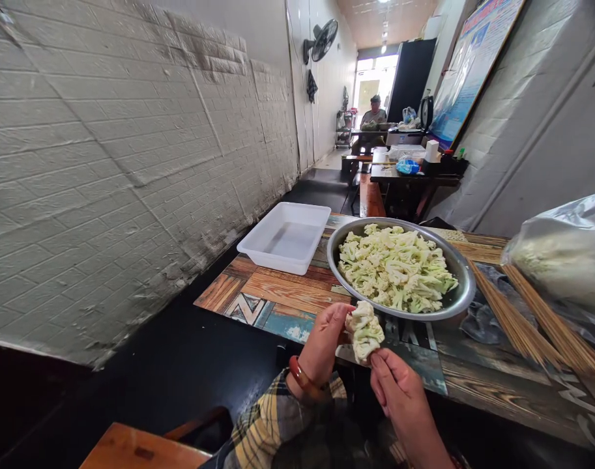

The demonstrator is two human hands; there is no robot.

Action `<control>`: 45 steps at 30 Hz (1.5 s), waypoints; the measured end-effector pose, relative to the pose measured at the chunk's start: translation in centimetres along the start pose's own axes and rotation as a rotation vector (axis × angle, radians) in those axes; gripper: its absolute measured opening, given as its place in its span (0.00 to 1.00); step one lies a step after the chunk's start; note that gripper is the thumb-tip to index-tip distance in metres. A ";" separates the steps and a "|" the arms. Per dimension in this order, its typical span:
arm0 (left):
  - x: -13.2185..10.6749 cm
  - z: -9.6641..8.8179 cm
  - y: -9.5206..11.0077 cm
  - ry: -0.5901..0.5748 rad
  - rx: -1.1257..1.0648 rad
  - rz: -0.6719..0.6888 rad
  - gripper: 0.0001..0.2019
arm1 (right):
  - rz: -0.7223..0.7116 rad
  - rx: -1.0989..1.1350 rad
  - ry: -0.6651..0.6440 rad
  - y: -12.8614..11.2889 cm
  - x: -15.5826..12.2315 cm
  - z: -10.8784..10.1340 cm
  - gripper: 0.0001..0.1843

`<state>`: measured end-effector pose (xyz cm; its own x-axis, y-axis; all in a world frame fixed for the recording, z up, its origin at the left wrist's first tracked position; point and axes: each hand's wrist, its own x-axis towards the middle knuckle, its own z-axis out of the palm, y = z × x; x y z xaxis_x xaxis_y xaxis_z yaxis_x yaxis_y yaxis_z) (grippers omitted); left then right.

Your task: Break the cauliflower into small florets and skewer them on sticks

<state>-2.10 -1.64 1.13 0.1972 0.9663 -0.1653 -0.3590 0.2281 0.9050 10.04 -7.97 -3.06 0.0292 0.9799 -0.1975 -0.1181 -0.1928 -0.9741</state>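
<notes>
Pale cauliflower florets [365,331] are bunched between my two hands, just in front of the table's near edge. My left hand [325,340] has its thumb and fingers closed on their left side. At their lower right end, my right hand [399,389] is pinched shut, the thumb pressed on the fingers. What sits inside that pinch is hidden. Just beyond my hands stands a wide metal basin [466,296], heaped with cut cauliflower [395,264]. Two bundles of thin wooden skewers [517,316] lie to its right, partly on a grey cloth [480,322].
An empty white plastic tub [297,264] is left of the basin on the patterned table [277,293]. A clear plastic bag [561,254] with pale contents sits at the right. A wooden stool [141,449] is at lower left. Further back, a person [374,114] sits at another table.
</notes>
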 end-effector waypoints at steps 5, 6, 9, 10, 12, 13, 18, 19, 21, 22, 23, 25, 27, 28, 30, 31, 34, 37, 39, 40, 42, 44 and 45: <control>0.7 -0.6 -0.4 0.068 0.095 0.057 0.18 | 0.000 -0.070 -0.034 0.9 0.2 0.1 0.25; 0.8 -0.8 -0.5 0.080 0.098 0.067 0.18 | 0.000 -0.099 -0.052 1.2 0.3 -0.1 0.25; 0.8 -1.3 -0.1 0.093 0.108 0.107 0.17 | -0.084 -0.260 -0.077 1.3 0.5 -1.1 0.25; 0.6 -1.4 0.2 0.096 0.113 0.129 0.17 | -0.147 -0.338 -0.066 1.0 0.5 -1.6 0.24; 0.0 -1.6 0.8 0.092 0.122 0.179 0.16 | -0.289 -0.506 -0.040 -0.3 0.6 -2.5 0.20; -0.3 -1.7 1.2 0.076 0.127 0.205 0.15 | -0.360 -0.580 -0.030 -1.2 0.6 -3.0 0.18; -0.6 -3.5 2.4 -0.059 0.200 0.308 0.15 | -0.612 -0.889 0.019 -7.2 1.3 -4.6 0.12; -0.3 -4.2 2.6 -0.035 0.240 0.327 0.15 | -0.658 -0.941 0.034 -8.5 1.7 -4.7 0.11; 0.7 -5.8 3.2 0.099 0.362 0.415 0.13 | -0.718 -1.015 0.059 -10.7 2.9 -4.7 0.12; 1.3 -6.6 3.6 0.185 0.453 0.494 0.12 | -0.733 -1.035 0.062 -11.6 3.6 -4.6 0.12; 1.9 -7.4 4.1 0.251 0.558 0.580 0.12 | -0.742 -1.045 0.055 -12.5 4.4 -4.3 0.11; 3.2 -8.7 5.2 0.341 0.807 0.749 0.12 | -0.739 -1.049 0.021 -13.9 6.1 -3.6 0.12; 4.4 -9.5 6.3 0.378 1.063 0.856 0.14 | -0.743 -1.043 -0.027 -14.9 7.7 -2.6 0.12; 5.1 -9.8 6.7 0.384 1.181 0.875 0.15 | -0.749 -1.041 -0.051 -15.3 8.5 -2.0 0.12; 6.4 -10.0 7.1 0.387 1.375 0.848 0.17 | -0.765 -1.046 -0.091 -16.0 10.0 -0.9 0.13; 7.0 -10.0 7.1 0.377 1.452 0.813 0.18 | -0.773 -1.055 -0.107 -16.3 10.8 -0.4 0.13; 8.7 -10.0 6.7 0.325 1.606 0.704 0.14 | -0.809 -1.114 -0.172 -17.2 13.2 1.2 0.13; 9.1 -10.5 6.3 0.312 1.658 0.676 0.10 | -0.852 -1.209 -0.217 -18.0 15.8 2.9 0.13; 8.5 -11.2 6.3 0.293 1.657 0.691 0.08 | -0.878 -1.285 -0.233 -18.6 17.5 4.2 0.13; 7.9 -11.8 6.4 0.270 1.654 0.703 0.07 | -0.890 -1.334 -0.252 -18.8 18.4 5.0 0.14; 6.4 -13.0 6.6 0.218 1.652 0.725 0.04 | -0.909 -1.434 -0.301 -19.0 20.0 6.7 0.14; 4.5 -14.3 6.9 0.154 1.638 0.756 0.03 | -0.920 -1.500 -0.354 -19.0 21.6 8.7 0.14; 3.6 -15.0 7.0 0.159 1.623 0.763 0.04 | -0.922 -1.513 -0.385 -18.8 22.3 9.8 0.14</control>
<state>-17.56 5.25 1.04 0.3179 0.8146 0.4851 0.8590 -0.4641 0.2164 3.23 18.05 11.94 -0.6760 0.7019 0.2242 0.7140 0.6992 -0.0359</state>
